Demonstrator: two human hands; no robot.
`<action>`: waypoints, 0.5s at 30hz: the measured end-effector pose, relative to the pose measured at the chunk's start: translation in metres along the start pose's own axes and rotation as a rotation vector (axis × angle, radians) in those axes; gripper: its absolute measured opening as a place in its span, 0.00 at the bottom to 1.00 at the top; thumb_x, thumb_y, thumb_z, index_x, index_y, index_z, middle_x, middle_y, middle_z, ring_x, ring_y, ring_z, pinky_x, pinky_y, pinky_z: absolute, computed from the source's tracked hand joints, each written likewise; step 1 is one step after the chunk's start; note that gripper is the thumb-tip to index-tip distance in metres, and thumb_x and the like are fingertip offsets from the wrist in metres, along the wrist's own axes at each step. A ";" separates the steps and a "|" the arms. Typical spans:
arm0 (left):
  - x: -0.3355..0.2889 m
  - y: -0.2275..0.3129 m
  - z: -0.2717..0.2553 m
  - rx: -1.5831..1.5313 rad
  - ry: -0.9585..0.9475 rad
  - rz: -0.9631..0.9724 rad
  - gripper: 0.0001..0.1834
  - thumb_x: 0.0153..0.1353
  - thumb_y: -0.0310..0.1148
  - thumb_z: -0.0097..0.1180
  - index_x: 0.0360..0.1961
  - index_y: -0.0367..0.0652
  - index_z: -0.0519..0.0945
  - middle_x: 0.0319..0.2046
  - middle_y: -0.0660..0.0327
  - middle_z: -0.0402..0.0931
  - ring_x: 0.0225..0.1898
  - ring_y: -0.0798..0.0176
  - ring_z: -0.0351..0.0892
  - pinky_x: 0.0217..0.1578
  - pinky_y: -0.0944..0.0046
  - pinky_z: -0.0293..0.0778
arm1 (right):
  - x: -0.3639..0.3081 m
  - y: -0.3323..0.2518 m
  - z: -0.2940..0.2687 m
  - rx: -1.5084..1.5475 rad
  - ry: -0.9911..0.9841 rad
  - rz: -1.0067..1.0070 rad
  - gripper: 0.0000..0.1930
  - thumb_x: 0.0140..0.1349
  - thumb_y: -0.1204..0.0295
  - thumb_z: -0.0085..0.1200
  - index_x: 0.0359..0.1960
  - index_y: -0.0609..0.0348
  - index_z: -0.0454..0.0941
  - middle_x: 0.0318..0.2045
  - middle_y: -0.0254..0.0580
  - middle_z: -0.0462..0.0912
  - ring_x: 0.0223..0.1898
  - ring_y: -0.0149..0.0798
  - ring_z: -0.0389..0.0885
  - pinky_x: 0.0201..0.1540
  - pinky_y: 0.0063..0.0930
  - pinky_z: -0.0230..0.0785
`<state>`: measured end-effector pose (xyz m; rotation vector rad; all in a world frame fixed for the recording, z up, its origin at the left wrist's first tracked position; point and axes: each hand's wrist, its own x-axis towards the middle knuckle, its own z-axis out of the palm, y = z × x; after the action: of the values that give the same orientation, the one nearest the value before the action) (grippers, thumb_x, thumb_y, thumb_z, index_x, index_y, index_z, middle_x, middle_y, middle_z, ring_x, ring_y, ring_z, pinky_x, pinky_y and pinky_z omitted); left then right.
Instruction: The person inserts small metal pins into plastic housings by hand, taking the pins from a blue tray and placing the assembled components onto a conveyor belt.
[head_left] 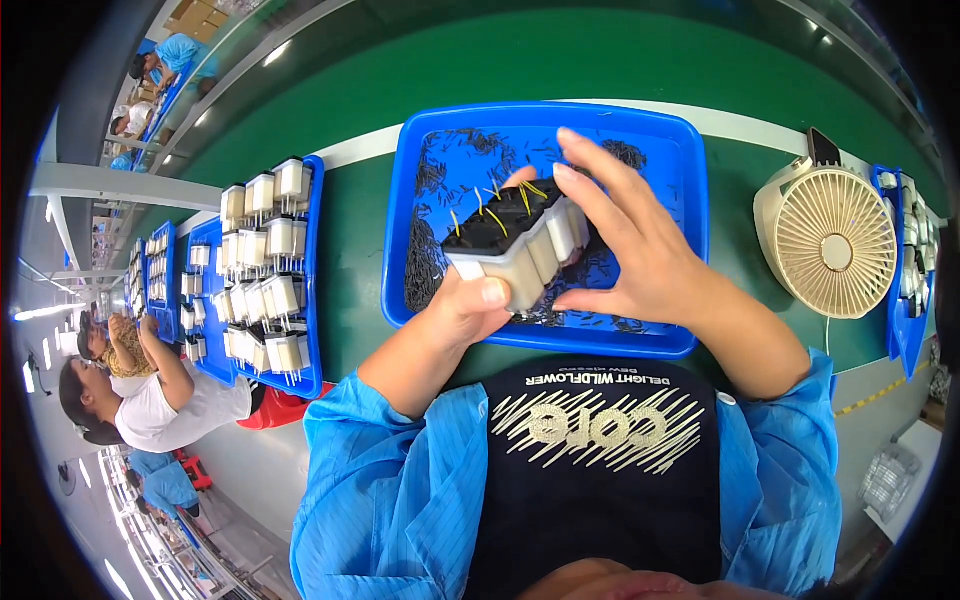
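Cream-white blocks [520, 272] with black tops and yellow wires, in a row, are held above the blue tray [393, 250] by the counter's near edge, the counter [355, 230] being green. Fingers of the left hand [455, 322] are clamped on the blocks; those of the right hand [655, 265] stand apart, beside the row's right end. Black slivers [425, 268] lie along the tray's left edge.

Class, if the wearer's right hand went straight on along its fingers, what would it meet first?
Probably the far rim of the blue tray; depth is unclear, so the right hand might pass above it.
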<state>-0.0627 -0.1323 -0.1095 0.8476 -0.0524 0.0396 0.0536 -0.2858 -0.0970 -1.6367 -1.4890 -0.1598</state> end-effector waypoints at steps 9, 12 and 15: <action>-0.006 -0.005 -0.013 -0.192 -0.080 -0.170 0.47 0.49 0.50 0.65 0.63 0.35 0.59 0.60 0.46 0.63 0.61 0.47 0.66 0.61 0.48 0.64 | -0.004 0.005 0.004 0.064 0.008 0.015 0.44 0.35 0.67 0.72 0.59 0.60 0.65 0.53 0.50 0.71 0.52 0.51 0.73 0.52 0.39 0.69; -0.006 -0.006 -0.014 -0.264 -0.093 -0.197 0.47 0.50 0.52 0.63 0.63 0.36 0.58 0.60 0.46 0.63 0.62 0.47 0.64 0.61 0.49 0.63 | -0.006 0.008 0.005 0.088 0.007 0.000 0.42 0.35 0.66 0.72 0.57 0.60 0.68 0.51 0.48 0.73 0.50 0.49 0.74 0.51 0.38 0.70; -0.007 -0.003 -0.015 -0.147 -0.146 -0.250 0.49 0.52 0.64 0.52 0.68 0.46 0.55 0.65 0.50 0.55 0.67 0.44 0.53 0.65 0.43 0.52 | -0.008 0.010 0.004 0.090 0.009 -0.020 0.40 0.35 0.66 0.73 0.55 0.61 0.70 0.49 0.47 0.74 0.49 0.48 0.75 0.50 0.38 0.70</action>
<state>-0.0689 -0.1229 -0.1224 0.7041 -0.0855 -0.2583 0.0584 -0.2876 -0.1098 -1.5487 -1.4851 -0.1093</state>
